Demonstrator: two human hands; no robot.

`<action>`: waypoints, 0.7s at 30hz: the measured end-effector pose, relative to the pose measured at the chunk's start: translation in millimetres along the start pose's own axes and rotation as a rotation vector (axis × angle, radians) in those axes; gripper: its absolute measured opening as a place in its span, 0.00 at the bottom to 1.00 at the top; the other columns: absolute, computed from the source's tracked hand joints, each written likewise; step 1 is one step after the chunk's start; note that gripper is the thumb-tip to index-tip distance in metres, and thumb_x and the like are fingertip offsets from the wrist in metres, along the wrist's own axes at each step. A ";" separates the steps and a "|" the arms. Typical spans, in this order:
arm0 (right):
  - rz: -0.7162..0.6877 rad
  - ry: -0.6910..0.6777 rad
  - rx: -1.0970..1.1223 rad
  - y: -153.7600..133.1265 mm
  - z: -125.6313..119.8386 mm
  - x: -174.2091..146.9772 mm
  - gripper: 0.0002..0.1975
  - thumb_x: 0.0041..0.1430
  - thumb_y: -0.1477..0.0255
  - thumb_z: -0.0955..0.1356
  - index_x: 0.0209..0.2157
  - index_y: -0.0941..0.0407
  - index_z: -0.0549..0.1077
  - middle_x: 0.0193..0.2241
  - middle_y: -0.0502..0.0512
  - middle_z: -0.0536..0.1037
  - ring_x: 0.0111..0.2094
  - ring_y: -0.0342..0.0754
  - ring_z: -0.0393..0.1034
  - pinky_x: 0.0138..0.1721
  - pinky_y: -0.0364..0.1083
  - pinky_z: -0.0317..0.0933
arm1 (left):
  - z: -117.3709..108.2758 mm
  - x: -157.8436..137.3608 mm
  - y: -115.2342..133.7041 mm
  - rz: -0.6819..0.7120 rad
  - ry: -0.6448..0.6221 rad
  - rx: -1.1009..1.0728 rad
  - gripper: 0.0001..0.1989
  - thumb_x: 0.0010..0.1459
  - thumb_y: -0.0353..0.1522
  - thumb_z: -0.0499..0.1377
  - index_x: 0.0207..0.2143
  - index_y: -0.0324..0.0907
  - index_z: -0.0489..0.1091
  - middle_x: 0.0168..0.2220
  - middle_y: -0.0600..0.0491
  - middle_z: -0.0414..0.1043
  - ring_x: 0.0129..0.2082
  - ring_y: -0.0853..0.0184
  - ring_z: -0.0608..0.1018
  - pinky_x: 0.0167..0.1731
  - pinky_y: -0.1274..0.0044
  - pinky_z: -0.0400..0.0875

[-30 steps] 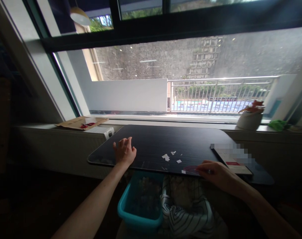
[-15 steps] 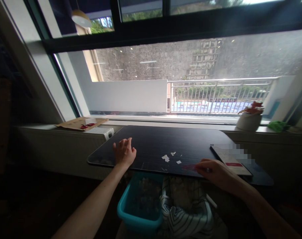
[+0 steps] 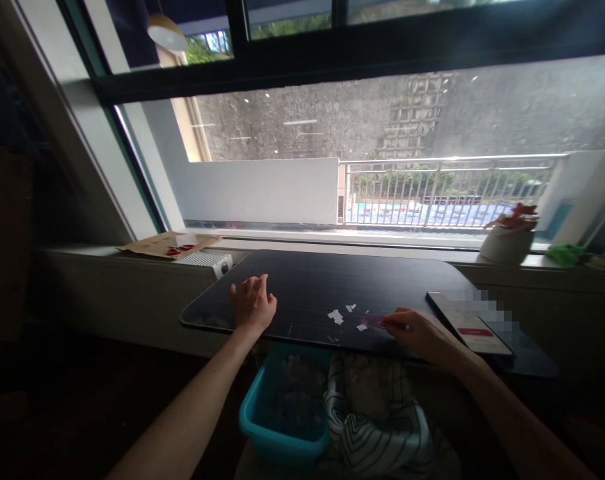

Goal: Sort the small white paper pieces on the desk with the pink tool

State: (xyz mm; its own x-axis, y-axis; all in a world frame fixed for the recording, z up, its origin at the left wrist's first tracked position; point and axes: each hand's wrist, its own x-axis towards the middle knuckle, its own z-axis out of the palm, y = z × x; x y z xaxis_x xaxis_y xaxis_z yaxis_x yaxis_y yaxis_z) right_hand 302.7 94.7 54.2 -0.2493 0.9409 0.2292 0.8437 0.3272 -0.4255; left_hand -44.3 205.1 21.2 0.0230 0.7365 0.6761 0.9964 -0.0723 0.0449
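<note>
My left hand point(image 3: 254, 303) rests on the left part of the dark table point(image 3: 302, 277), fingers a little bent and apart, with nothing in it. Between the fingertips of my right hand point(image 3: 416, 330) is a thin, see-through pink piece point(image 3: 371, 321); its exact kind is unclear. The tip of this piece lies low over the tabletop, by a small white scrap point(image 3: 361, 327). More white paper-like scraps point(image 3: 336, 317) lie to its left, near the front edge.
A tablet-like device point(image 3: 472, 323) lies right of my right hand. Below the table edge are a turquoise bin point(image 3: 285, 437) with clear bits inside and a striped cloth point(image 3: 382, 433). Red-handled scissors point(image 3: 180, 249) lie on brown paper at left; a pot point(image 3: 507, 243) stands on the sill.
My right hand has moved slightly up and away from the table's front edge, bringing the pink piece to the small white scrap. The left hand stays in place; the view has shifted slightly.
</note>
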 end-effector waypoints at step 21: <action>-0.031 -0.120 0.127 -6.0 -6.8 -23.9 0.16 0.61 0.60 0.62 0.35 0.53 0.79 0.30 0.52 0.74 0.28 0.44 0.67 0.30 0.42 0.57 | 0.7 -0.3 0.3 -0.006 0.009 0.001 0.22 0.55 0.31 0.50 0.54 0.40 0.62 0.49 0.41 0.67 0.52 0.52 0.66 0.56 0.53 0.47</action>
State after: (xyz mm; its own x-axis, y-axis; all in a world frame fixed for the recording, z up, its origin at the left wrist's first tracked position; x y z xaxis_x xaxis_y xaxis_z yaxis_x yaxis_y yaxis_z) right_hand 306.9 69.7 57.2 -0.3360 0.9313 0.1409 0.7698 0.3577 -0.5286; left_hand -43.9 205.2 20.6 0.0161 0.7310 0.6822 0.9966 -0.0668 0.0480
